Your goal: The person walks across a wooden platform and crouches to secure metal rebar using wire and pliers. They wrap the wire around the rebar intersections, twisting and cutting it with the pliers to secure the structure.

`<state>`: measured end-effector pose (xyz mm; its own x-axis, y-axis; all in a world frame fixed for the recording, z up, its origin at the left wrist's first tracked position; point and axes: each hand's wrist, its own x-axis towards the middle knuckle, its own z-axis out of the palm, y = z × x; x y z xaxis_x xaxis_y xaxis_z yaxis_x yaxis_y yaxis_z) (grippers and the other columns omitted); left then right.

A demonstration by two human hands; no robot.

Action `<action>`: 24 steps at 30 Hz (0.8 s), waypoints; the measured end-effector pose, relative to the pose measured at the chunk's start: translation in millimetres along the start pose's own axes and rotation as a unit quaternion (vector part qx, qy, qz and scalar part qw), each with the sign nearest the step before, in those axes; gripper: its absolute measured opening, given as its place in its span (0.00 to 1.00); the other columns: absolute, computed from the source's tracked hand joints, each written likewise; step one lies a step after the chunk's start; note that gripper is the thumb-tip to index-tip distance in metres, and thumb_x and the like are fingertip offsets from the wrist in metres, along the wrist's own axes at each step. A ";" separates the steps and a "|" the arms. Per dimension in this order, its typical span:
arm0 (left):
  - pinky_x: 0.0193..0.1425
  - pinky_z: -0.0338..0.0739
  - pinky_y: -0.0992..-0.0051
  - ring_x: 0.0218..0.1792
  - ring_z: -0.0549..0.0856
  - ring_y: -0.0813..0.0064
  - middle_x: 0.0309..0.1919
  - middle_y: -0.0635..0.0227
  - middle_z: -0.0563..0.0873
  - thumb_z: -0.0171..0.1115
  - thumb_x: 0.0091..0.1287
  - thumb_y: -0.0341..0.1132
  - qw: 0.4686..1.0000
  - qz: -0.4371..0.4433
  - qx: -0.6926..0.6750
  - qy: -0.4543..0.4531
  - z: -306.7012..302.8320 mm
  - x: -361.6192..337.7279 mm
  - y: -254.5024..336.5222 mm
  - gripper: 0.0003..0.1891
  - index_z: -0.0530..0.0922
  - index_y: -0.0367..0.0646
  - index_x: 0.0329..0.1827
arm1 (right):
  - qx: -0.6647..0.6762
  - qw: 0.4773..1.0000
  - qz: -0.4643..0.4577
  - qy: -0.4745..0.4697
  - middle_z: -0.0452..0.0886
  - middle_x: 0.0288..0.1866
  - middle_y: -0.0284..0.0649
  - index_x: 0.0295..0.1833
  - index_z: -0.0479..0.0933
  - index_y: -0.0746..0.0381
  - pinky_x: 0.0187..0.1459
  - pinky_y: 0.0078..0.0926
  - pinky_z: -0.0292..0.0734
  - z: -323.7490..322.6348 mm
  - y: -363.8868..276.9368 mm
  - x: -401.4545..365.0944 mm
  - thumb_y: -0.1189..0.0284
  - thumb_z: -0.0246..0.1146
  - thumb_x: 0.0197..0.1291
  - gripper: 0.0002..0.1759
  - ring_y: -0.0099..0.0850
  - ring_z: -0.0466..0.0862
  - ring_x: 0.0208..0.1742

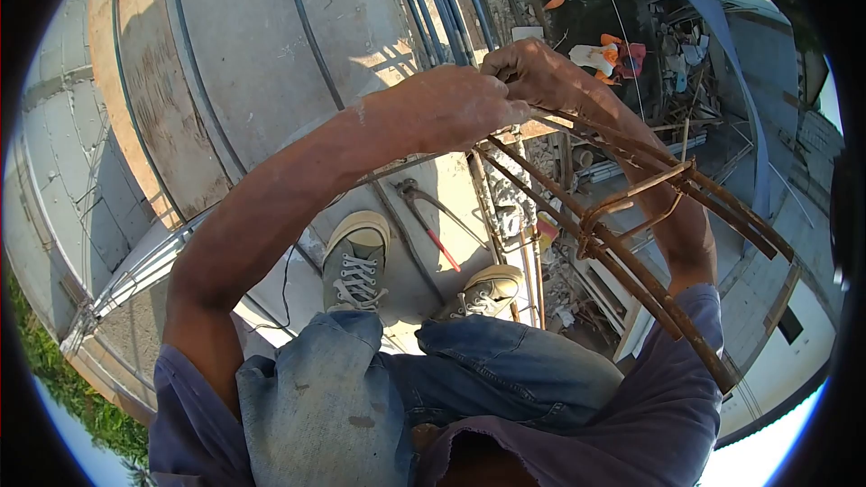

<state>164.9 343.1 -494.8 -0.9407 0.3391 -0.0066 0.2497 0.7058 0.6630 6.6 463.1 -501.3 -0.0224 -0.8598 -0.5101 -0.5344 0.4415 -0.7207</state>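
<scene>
My left hand [478, 104] and my right hand [528, 65] meet at the near ends of several rusty rebars. Both have curled, closed fingers, and whatever is pinched between them is hidden. The rebars [622, 257] run from under my hands down to the right, below and beside my right forearm. A bent rusty stirrup [636, 194] wraps around them partway along. Below my left forearm, a pair of pincers [424, 207] with a red handle end lies near my shoes.
Straight steel bars [302, 13] cross the pale boards [239, 36] at left, with more bundled at the top. Broken concrete [505, 203] lines the edge by my feet. Beyond it, a lower area holds timber scraps [695, 117] and orange and white items [604, 56]. A thin black cable [289, 284] lies at left.
</scene>
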 end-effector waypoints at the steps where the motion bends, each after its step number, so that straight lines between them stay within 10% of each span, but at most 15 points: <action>1: 0.42 0.80 0.61 0.35 0.84 0.59 0.32 0.59 0.83 0.57 0.64 0.32 0.997 0.015 -0.050 0.060 2.9 -4.3 0.2 0.08 0.78 0.39 0.43 | 0.010 1.000 -0.014 -0.005 0.85 0.27 0.40 0.40 0.84 0.66 0.31 0.27 0.74 -1.6 -3.7 -2.7 0.72 0.67 0.54 0.10 0.23 0.80 0.27; 7: 0.37 0.73 0.69 0.30 0.81 0.71 0.25 0.64 0.82 0.59 0.61 0.32 0.937 -0.153 -0.312 0.037 -30.9 9.5 -39.3 0.13 0.78 0.38 0.48 | 0.064 0.998 0.018 -0.005 0.86 0.30 0.39 0.41 0.86 0.63 0.33 0.25 0.77 4.8 8.2 -0.6 0.73 0.69 0.54 0.09 0.23 0.83 0.29; 14: 0.33 0.75 0.68 0.32 0.82 0.72 0.33 0.62 0.84 0.58 0.59 0.26 0.927 -0.210 -0.312 0.012 -8.3 69.1 -76.9 0.14 0.81 0.38 0.48 | -0.078 0.977 -0.196 -0.012 0.84 0.28 0.41 0.34 0.81 0.67 0.34 0.30 0.80 3.3 0.5 12.0 0.77 0.67 0.54 0.04 0.34 0.85 0.30; 19: 0.36 0.75 0.72 0.35 0.82 0.74 0.33 0.61 0.84 0.61 0.58 0.31 0.891 -0.165 -0.390 -0.162 -8.4 100.8 -99.6 0.15 0.81 0.38 0.48 | -0.300 0.894 -0.333 -0.023 0.79 0.29 0.40 0.36 0.79 0.66 0.40 0.37 0.81 4.3 -13.2 16.4 0.78 0.61 0.56 0.03 0.42 0.83 0.34; 24: 0.37 0.78 0.70 0.32 0.83 0.69 0.33 0.60 0.85 0.54 0.68 0.37 0.959 -0.208 0.021 -0.191 -42.5 105.4 -107.8 0.15 0.82 0.35 0.49 | -0.314 0.909 -0.271 -0.036 0.78 0.29 0.42 0.35 0.78 0.67 0.41 0.38 0.81 3.5 -23.4 19.6 0.79 0.60 0.56 0.03 0.41 0.83 0.35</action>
<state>29.1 276.3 -535.1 -0.8099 0.2200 -0.5437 -0.1131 0.8511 0.5127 21.6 436.9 -496.2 0.4323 -0.8778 -0.2061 -0.8280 -0.2959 -0.4763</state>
